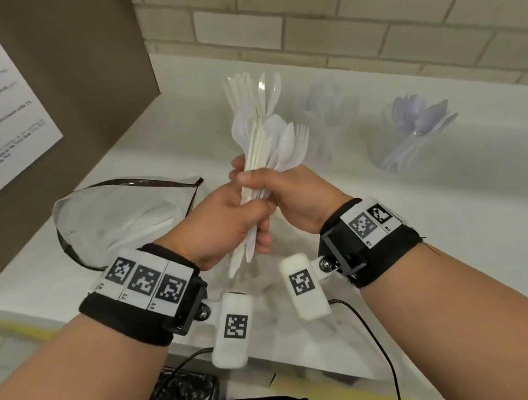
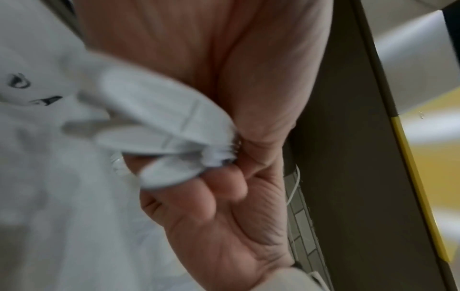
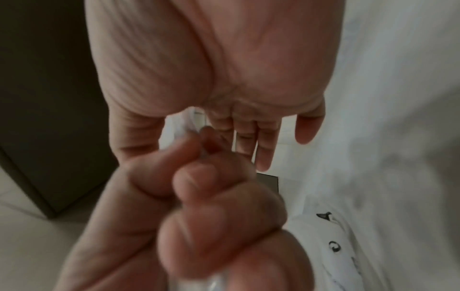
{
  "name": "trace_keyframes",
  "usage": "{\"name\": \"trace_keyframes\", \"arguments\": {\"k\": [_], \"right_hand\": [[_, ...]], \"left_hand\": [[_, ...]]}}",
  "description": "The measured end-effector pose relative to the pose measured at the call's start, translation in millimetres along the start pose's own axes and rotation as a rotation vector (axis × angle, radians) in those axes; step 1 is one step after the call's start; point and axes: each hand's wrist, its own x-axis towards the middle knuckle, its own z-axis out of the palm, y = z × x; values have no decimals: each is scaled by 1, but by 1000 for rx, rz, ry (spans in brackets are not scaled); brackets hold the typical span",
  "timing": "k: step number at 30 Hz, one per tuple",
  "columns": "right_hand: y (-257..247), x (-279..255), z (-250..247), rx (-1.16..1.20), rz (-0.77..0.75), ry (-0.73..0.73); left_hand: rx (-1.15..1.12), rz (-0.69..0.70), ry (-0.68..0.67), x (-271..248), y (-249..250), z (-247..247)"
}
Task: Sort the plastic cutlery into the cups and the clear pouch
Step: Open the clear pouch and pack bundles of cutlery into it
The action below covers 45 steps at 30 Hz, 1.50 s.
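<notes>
Nearest, the left hand (image 1: 225, 220) curls its fingers round the lower handles of a bundle of white plastic cutlery (image 1: 268, 139), handle ends poking out below its fist. Just above that grip, the right hand (image 1: 292, 196) clasps the same bundle, thumb laid across the front. Forks, spoons and knives fan upward beyond both grips. Left of the grip lies the clear pouch (image 1: 124, 218), some cutlery inside. Farther off, right of the grip, two clear cups (image 1: 415, 133) hold spoons on the white counter (image 1: 462, 240).
</notes>
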Motion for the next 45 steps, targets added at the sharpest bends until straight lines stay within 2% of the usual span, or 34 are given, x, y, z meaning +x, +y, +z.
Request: {"name": "trace_keyframes", "arguments": {"k": [2,4,5,7,8,10,14,20,22,29,37,45], "right_hand": [[1,2,-5,41,-25,24],[-3,4,-10,135,-53,160],[-6,5,-13,97,-104,279],[-11,7,-14,-163,-275,528],[-14,7,-13,-279,-346,559],[-19,9,-7,-431,-356,500],[-21,18,3,-663,-200,433],[-26,17,5,-484,-116,372],[-27,18,4,-412,-99,389],[-26,17,19,-525,-140,379],[-34,22,23,-714,-269,515],[-40,21,27,-721,-364,510]], "left_hand": [[66,27,37,3,-3,-1],[107,23,106,5,-6,-3],[137,16,153,7,-9,-5],[229,-4,246,10,-11,-6],[271,-12,278,12,-11,-6],[347,-18,311,15,-12,-6],[424,-31,323,20,-10,-1],[217,-35,293,22,-9,2],[219,-32,295,21,-11,1],[383,43,389,23,-15,0],[483,120,473,26,-18,0],[427,188,547,23,-24,1]]}}
